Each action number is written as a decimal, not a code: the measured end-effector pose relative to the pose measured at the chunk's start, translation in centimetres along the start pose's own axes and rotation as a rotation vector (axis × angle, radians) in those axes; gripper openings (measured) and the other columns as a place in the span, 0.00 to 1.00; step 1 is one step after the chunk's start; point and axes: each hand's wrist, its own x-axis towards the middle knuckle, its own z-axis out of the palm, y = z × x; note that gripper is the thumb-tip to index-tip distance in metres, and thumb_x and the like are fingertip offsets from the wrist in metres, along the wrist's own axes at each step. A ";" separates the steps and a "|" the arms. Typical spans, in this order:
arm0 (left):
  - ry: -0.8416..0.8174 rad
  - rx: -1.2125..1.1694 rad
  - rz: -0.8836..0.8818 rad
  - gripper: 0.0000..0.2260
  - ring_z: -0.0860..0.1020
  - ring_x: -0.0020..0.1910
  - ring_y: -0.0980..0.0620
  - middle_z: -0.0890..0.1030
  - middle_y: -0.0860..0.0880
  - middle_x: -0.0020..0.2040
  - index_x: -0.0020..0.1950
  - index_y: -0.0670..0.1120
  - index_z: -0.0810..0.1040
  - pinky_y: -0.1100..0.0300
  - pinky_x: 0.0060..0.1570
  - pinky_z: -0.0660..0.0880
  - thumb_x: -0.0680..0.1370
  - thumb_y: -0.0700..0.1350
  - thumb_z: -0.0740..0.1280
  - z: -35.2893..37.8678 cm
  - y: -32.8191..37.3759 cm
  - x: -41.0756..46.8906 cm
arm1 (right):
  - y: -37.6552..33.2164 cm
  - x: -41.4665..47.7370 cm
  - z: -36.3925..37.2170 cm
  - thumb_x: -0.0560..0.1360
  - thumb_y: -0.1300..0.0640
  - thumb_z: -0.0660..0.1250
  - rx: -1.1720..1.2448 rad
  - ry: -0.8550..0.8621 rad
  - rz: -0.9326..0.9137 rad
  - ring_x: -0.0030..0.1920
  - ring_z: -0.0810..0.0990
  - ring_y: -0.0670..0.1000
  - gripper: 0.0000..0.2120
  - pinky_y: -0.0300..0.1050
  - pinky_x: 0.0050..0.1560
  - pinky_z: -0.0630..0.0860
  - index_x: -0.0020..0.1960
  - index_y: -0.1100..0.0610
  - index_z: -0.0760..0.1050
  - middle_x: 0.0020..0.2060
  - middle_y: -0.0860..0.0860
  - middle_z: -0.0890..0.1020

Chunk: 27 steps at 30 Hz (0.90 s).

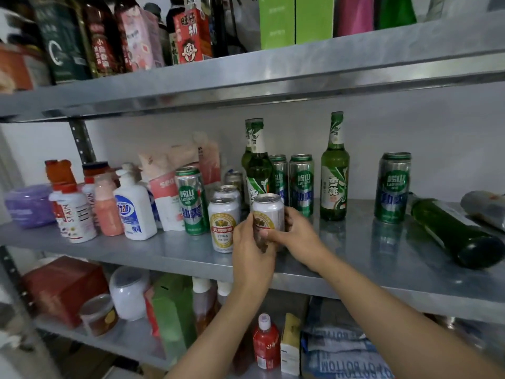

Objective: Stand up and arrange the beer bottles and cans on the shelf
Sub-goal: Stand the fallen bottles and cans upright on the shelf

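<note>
**Item in hand.** The short white-and-gold can stands upright on the middle shelf, near the front edge. The left grip is clamped on the lower front of the can body, fingers curled round it. The right grip is clamped on the opposite side, with the thumb across the label.

**Handling.** Whether the can is full cannot be told. The wall is judged thin, smooth and easily dented. Take hold at mid-body with moderate pressure, not at the rim. Seat the base flat before letting go.

**Positions relative to the held can.**
- Just left: a matching can, upright, close beside it.
- Left and behind: a third short can.
- Farther left: a tall green can, then the cleaning bottles.
- Directly behind: an upright green beer bottle, with a tall green can beside it.
- Right and behind: a second upright bottle, standing apart.
- Well to the right: a lone tall can, upright.
- Far right: a dark green bottle lying on its side, not yet stood up.

**Lying bottle.** It is judged heavy, rigid, breakable and prone to roll. Take hold round the body, support the base, and tilt it upright.
</note>
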 end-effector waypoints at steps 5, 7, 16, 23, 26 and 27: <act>-0.017 0.005 0.011 0.33 0.67 0.69 0.56 0.67 0.50 0.70 0.77 0.46 0.62 0.67 0.66 0.66 0.75 0.39 0.71 0.3 -0.6 -0.7 | 1.4 0.1 0.0 0.65 0.56 0.79 0.051 0.005 -0.026 0.51 0.84 0.49 0.22 0.51 0.53 0.81 0.58 0.48 0.78 0.50 0.48 0.85; -0.008 -0.007 0.015 0.33 0.67 0.69 0.55 0.66 0.50 0.70 0.77 0.47 0.61 0.58 0.68 0.70 0.75 0.39 0.71 0.3 -0.5 -0.8 | 1.5 0.2 0.0 0.65 0.56 0.79 0.031 0.021 -0.036 0.51 0.84 0.49 0.24 0.51 0.53 0.81 0.60 0.52 0.78 0.50 0.50 0.85; 0.017 -0.109 0.028 0.29 0.69 0.69 0.52 0.66 0.52 0.69 0.75 0.47 0.64 0.50 0.66 0.73 0.76 0.38 0.70 0.2 -0.3 -1.3 | 1.2 0.0 -0.1 0.66 0.51 0.78 -0.029 0.009 -0.026 0.52 0.83 0.46 0.28 0.48 0.53 0.81 0.63 0.52 0.75 0.51 0.48 0.84; 0.033 -0.115 0.020 0.30 0.69 0.69 0.53 0.66 0.52 0.68 0.74 0.49 0.65 0.51 0.66 0.72 0.75 0.39 0.71 0.1 0.8 -2.1 | 0.4 -0.4 -0.3 0.68 0.53 0.78 -0.010 -0.005 -0.011 0.52 0.83 0.46 0.25 0.52 0.54 0.81 0.63 0.52 0.76 0.52 0.48 0.84; 0.098 -0.145 0.074 0.25 0.69 0.68 0.54 0.69 0.51 0.67 0.71 0.51 0.69 0.53 0.67 0.71 0.76 0.39 0.70 0.3 1.9 -2.8 | -0.5 -1.0 -0.9 0.70 0.51 0.76 0.003 0.049 -0.029 0.54 0.80 0.42 0.26 0.42 0.58 0.78 0.66 0.52 0.74 0.54 0.44 0.82; 0.113 -0.158 0.106 0.24 0.69 0.67 0.55 0.70 0.52 0.65 0.69 0.52 0.70 0.58 0.66 0.70 0.76 0.39 0.70 0.5 2.5 -3.0 | -0.9 -1.4 -1.3 0.71 0.50 0.75 -0.002 0.097 -0.030 0.56 0.79 0.40 0.29 0.38 0.59 0.75 0.68 0.53 0.71 0.56 0.43 0.80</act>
